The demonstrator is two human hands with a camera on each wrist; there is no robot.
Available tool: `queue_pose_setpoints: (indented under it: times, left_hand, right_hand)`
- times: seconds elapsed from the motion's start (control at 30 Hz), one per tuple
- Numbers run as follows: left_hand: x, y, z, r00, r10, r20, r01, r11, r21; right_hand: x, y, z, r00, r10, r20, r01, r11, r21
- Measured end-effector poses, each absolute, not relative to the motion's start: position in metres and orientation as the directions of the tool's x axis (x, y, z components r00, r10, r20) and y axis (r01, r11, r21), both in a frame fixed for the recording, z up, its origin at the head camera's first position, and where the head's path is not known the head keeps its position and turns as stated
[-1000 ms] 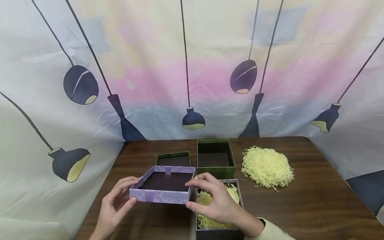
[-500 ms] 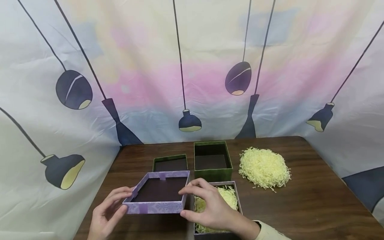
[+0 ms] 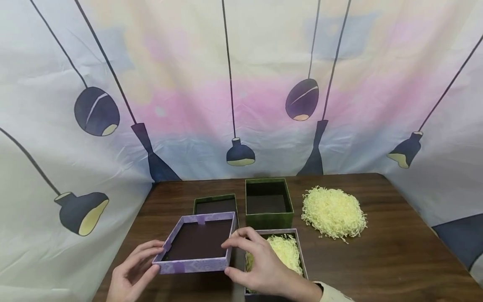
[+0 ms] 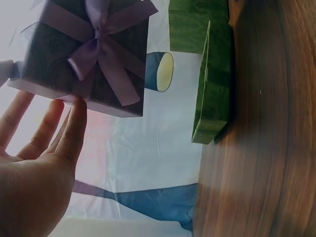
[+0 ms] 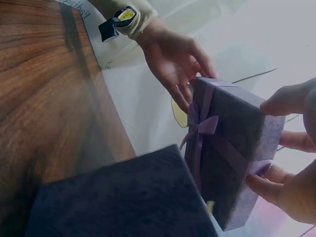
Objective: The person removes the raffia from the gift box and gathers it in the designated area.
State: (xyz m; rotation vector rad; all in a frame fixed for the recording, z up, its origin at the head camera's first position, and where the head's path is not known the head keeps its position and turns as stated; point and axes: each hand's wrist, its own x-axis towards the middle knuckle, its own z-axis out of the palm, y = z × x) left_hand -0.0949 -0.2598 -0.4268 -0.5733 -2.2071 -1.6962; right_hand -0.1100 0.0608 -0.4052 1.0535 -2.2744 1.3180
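Note:
Both hands hold a lilac gift box lid (image 3: 196,265) by its sides, its dark hollow facing up. My left hand (image 3: 132,270) pinches the left side near the front corner, while my right hand (image 3: 264,266) grips the right side between thumb and fingers. A purple ribbon bow (image 4: 98,47) shows on the lid's outer face in the left wrist view. The lid is raised off the table. Partly behind my right hand stands the matching box base (image 3: 300,245), holding pale yellow shredded paper (image 3: 284,251).
An open green box (image 3: 269,220) stands behind the filled base. Left of it lies a green lid (image 3: 215,205), partly hidden by the lilac one. A loose pile of shredded paper (image 3: 333,212) sits on the right of the wooden table (image 3: 377,260). A printed curtain (image 3: 196,105) hangs behind.
The lilac lid has come slightly left and down in the head view, tipping so that more of its inside shows. Both hands have moved along with it, keeping their hold.

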Motion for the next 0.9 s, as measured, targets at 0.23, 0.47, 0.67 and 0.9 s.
queue_pose_setpoints:
  times: [0.23, 0.47, 0.67, 0.9]
  left_hand:
    - [-0.089, -0.265, -0.431, -0.918, 0.091, 0.386, 0.396, 0.253, 0.883]
    - [-0.091, -0.268, -0.439, -0.905, 0.11, 0.411, 0.425, 0.269, 0.864]
    - [-0.089, -0.272, -0.446, -0.9, 0.149, 0.411, 0.437, 0.279, 0.855]
    - [-0.085, -0.278, -0.453, -0.884, 0.195, 0.425, 0.466, 0.276, 0.841]
  right_hand:
    - [-0.105, 0.055, -0.411, -0.679, -0.455, 0.576, -0.726, 0.301, -0.618]
    - [-0.104, 0.053, -0.408, -0.728, -0.49, 0.479, -0.68, 0.427, -0.596]
    - [-0.101, 0.051, -0.406, -0.751, -0.509, 0.42, -0.65, 0.462, -0.603]
    - [-0.1, 0.049, -0.408, -0.739, -0.538, 0.405, -0.645, 0.391, -0.657]
